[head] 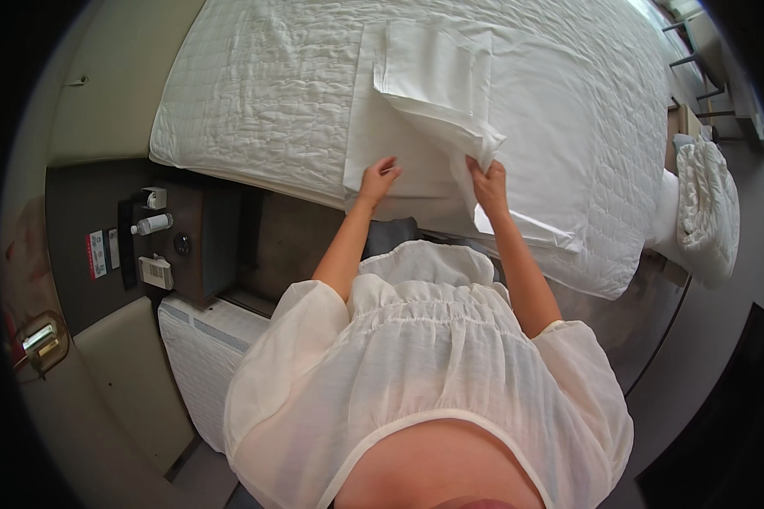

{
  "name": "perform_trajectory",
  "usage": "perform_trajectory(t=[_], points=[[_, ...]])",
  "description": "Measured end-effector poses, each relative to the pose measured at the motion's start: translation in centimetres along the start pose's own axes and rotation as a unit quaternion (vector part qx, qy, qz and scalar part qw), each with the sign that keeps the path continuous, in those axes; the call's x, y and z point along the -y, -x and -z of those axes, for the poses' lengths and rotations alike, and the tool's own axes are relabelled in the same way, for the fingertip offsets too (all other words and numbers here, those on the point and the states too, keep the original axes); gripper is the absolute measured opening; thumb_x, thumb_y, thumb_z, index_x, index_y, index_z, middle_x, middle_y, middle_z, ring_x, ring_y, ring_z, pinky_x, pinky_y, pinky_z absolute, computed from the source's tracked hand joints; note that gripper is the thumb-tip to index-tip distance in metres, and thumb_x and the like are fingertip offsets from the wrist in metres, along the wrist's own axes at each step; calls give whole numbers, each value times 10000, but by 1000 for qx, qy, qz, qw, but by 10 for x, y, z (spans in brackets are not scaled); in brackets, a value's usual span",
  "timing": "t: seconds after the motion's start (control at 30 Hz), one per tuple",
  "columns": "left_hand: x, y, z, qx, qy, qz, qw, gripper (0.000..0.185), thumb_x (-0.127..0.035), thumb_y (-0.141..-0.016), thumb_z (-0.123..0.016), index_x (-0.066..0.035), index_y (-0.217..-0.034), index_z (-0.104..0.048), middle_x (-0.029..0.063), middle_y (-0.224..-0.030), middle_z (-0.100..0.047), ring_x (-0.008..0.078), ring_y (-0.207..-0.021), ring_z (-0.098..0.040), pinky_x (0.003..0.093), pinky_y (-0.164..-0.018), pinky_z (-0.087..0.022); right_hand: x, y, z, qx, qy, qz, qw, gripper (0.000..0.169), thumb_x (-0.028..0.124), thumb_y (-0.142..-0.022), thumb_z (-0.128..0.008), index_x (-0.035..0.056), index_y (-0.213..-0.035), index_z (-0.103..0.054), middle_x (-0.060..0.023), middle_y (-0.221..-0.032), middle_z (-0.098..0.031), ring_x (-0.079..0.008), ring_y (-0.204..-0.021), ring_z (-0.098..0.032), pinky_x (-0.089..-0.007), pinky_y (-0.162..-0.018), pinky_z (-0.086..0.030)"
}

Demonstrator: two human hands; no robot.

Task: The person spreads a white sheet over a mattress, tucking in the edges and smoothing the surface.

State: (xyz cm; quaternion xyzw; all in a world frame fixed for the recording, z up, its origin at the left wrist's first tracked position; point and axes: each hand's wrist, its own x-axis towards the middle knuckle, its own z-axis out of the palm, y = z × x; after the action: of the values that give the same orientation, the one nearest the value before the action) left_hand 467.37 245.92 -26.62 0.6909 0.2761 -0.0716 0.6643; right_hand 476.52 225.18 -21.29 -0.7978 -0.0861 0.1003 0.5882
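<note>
A white sheet [535, 140], partly folded in layers, lies on a bed with a white quilted mattress pad [261, 83]. My right hand [489, 184] grips the bunched near corner of the upper folded layers and holds it raised above the lower layer. To its left, my left hand [379, 180] hovers over the near part of the sheet, fingers apart and slightly curled, with nothing plainly held. One flap of the sheet hangs below my right hand near the bed's front edge.
A nightstand [219, 242] on the left bears a plastic bottle [153, 224], a small box and a tissue box [156, 272]. Behind it to the lower left is a second quilted bed [204, 362]. Folded white bedding [707, 210] is piled at the right, near chairs.
</note>
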Motion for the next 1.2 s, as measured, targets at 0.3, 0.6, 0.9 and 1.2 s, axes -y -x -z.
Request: perform_trajectory(t=[0.3,0.6,0.9,1.2], points=[[47,-14,7,-386,-352,94,848,377,-138,-593,-621,-43,-922,-463,105,-850,-485,245,-779,-485,321,-724,-395,32,-64,159,-203,-204,-45,957,250,226,-748,-539,-18,-803,-549,-13,-718,-546,-69,-563,-463,-184,-508,-372],[-73,-9,-87,26,80,-124,989,302,-220,-739,-528,-5,-948,-484,99,-867,-541,130,-748,-531,253,-624,-434,54,-36,136,-130,-118,-75,982,178,277,-742,-542,107,-690,-549,95,-535,-408,5,-438,-291,-170,-387,-213],[-150,41,-115,27,100,-251,962,619,-298,-708,-559,45,-1143,-284,141,-1048,-445,190,-963,-433,264,-802,-349,66,-11,50,126,-245,-34,961,199,157,-760,-508,-21,-847,-524,-31,-778,-529,-79,-680,-461,-213,-589,-380],[-141,44,-103,116,219,-142,958,482,-206,-753,-520,7,-1130,-308,90,-1049,-428,132,-958,-423,264,-788,-366,68,-12,47,178,-236,-80,952,294,274,-756,-506,2,-657,-555,26,-580,-485,-40,-561,-395,-187,-497,-315]])
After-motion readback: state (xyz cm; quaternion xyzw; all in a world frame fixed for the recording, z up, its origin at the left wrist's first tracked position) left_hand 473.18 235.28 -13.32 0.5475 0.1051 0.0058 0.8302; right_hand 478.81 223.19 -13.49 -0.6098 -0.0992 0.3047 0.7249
